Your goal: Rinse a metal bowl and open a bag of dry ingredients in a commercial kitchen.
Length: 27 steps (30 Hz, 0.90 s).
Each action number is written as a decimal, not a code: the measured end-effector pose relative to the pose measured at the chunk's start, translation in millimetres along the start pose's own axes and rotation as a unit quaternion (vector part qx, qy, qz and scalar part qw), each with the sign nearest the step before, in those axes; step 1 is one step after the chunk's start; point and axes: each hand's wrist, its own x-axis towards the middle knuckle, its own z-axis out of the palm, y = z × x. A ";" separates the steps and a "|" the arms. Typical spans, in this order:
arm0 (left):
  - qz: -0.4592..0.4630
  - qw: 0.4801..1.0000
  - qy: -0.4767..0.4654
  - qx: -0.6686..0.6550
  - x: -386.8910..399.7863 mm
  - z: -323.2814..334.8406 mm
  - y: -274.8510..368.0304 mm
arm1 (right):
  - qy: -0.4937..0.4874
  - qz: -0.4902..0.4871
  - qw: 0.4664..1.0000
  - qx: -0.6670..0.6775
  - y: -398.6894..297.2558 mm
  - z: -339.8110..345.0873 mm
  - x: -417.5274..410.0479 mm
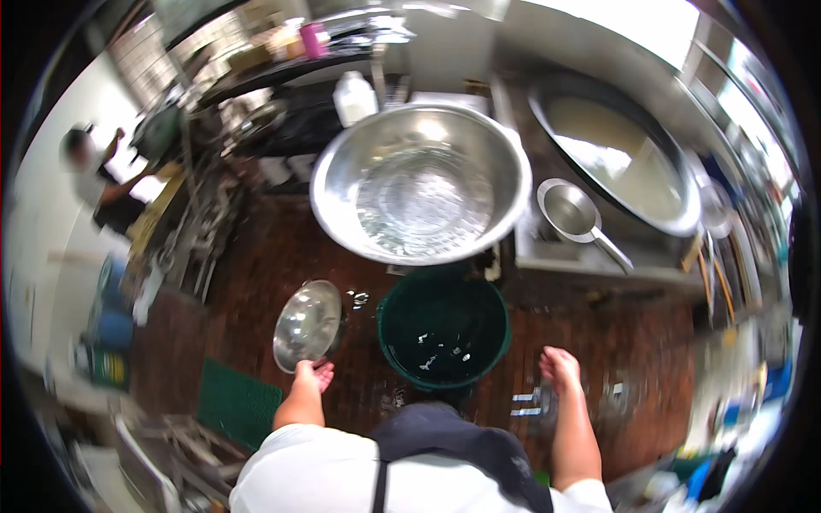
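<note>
My left hand (313, 376) grips the lower rim of a shiny metal bowl (308, 326), which is tilted on its side above the wet floor. My right hand (560, 368) is out to the right with nothing in it, its fingers loosely bent. Between my hands stands a dark green plastic tub (442, 327) that seems to hold water. Just beyond it, higher up, sits a wide stainless steel basin (420, 186) with clear water over its bottom.
A large round pan (616, 154) of cloudy liquid is set in the right counter (539, 256). A metal dipper (569, 208) lies beside it. A white plastic jug (355, 97) stands behind the basin. Left are a green mat (237, 401) and a person (109, 173) at a bench.
</note>
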 end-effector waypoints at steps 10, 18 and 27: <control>0.037 0.989 0.067 -0.124 -94.1 89.6 -150.1 | 0.090 0.082 0.990 0.067 -39.2 -260.0 170.8; 0.200 0.976 -0.048 0.075 -156.7 68.5 -277.2 | 0.154 0.064 0.942 0.290 -41.3 -392.6 325.3; 0.177 0.973 0.126 -0.073 -271.4 183.6 -313.1 | 0.216 0.065 0.937 0.266 -81.1 -486.4 390.1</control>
